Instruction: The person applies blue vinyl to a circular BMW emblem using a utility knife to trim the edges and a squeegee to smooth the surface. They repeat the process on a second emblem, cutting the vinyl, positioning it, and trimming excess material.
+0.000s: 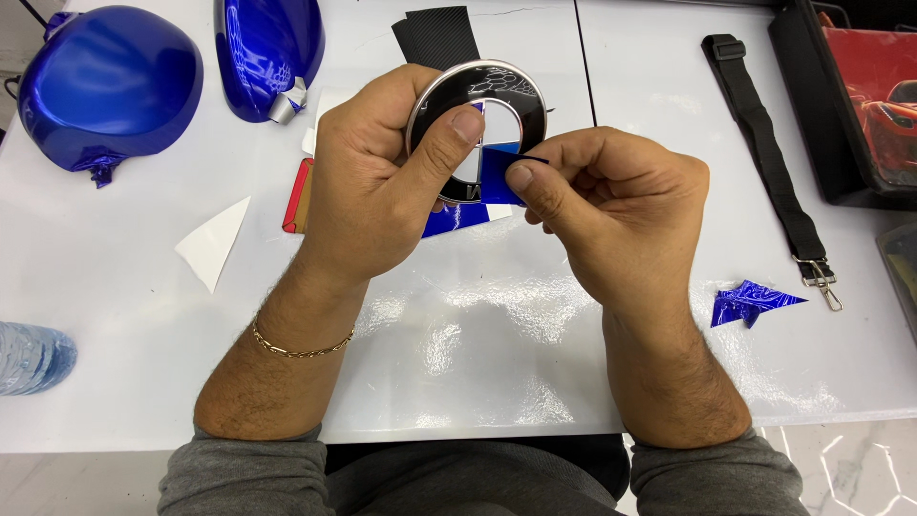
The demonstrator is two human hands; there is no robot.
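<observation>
My left hand (377, 177) grips the round emblem (487, 105), thumb pressed on its face, fingers curled behind it. The emblem is held up off the table (478, 334), tilted toward me. My right hand (611, 205) pinches a small blue film piece (499, 175) between thumb and forefinger, touching the emblem's lower right quarter. Both hands closed on their parts, meeting at the emblem.

Around the emblem:
- Just below it, partly hidden by my hands: more blue film (457, 220) on the table.
- Behind it: black carbon-look sheet (437, 36), partly covered by the emblem.
- Below-left, beside my left hand: red-edged squeegee (298, 196), mostly hidden.
- Further left: white triangle of backing paper (215, 241).
- Far upper left: two glossy blue wrapped shells (110, 86) (267, 53).
- Right: black strap with metal clip (769, 158), well apart.
- Lower right: crumpled blue film scrap (750, 303).
- Far lower left at table edge: water bottle (33, 356).

Nothing sits between hands and emblem.
</observation>
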